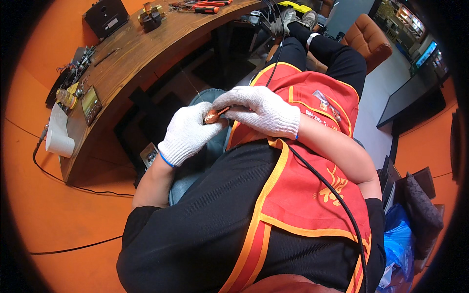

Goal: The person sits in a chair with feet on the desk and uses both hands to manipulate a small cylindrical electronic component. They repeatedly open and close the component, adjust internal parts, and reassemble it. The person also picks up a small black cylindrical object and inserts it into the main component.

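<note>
Both my hands wear white knitted gloves and meet over my lap. My left hand (188, 131) closes around a small copper-coloured wound piece (211, 116), which looks like a copper wire coil. A fine wire runs from near it up toward the bench. My right hand (264, 111) pinches the other side of the coil, where a short reddish rod sticks out between the fingers. Its fingertips hide part of the piece.
A curved wooden bench (132, 56) stands at my left, with a phone (91, 105), a white paper roll (60, 134), a yellowish bottle (66, 98) and red-handled pliers (206, 9). A black cable (337, 189) crosses my red apron. A brown chair (367, 41) stands ahead.
</note>
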{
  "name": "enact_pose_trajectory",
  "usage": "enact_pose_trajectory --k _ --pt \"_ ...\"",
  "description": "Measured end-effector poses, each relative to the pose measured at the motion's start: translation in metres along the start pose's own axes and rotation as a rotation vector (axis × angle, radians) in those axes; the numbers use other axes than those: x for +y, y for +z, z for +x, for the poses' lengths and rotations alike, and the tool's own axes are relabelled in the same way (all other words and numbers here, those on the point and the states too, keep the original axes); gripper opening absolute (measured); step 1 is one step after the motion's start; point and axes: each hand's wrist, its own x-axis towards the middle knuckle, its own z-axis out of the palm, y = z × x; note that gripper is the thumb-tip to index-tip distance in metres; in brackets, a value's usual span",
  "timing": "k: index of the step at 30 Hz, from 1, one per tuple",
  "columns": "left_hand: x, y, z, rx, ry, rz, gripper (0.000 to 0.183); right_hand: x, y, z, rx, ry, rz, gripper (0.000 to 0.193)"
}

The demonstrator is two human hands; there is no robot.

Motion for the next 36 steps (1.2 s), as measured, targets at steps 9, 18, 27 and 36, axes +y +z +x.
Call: enact_pose_trajectory --k 9,18,27,36 --pt "-0.0028 0.0010 -0.0004 -0.029 -0.027 0.077 0.035 0.0006 -0.0031 -0.0029 -0.068 0.134 0.008 0.034" --pt "-0.0015 0.0053 0.0002 -0.029 -0.050 0.162 0.034 0.0026 -0.0006 -0.0065 -0.104 0.280 -0.035 0.033" --pt "-0.0070 0.0045 0.0034 -0.049 0.005 0.096 0.036 -0.0032 0.0025 -0.0058 0.008 -0.017 -0.199 0.032" --pt "-0.0029 0.0060 0.0041 -0.053 0.050 0.089 0.035 -0.0005 0.0028 -0.0034 -0.030 -0.102 -0.205 0.020"
